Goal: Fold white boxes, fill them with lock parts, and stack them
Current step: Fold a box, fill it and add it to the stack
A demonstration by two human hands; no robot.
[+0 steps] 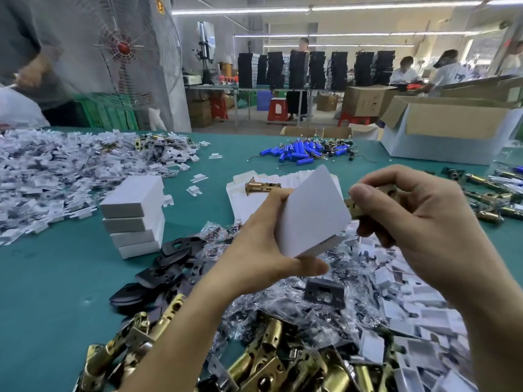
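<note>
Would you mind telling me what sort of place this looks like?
Probably a factory packing line for door locks: brass latches heaped on a green table, stacked white boxes, and workers at benches behind.

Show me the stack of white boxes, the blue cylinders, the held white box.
stack of white boxes (130, 194): head view, top box.
blue cylinders (297, 153): head view, pile's middle.
held white box (312, 212): head view, broad face.

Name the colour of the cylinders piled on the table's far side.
The cylinders are blue; head view.
</note>
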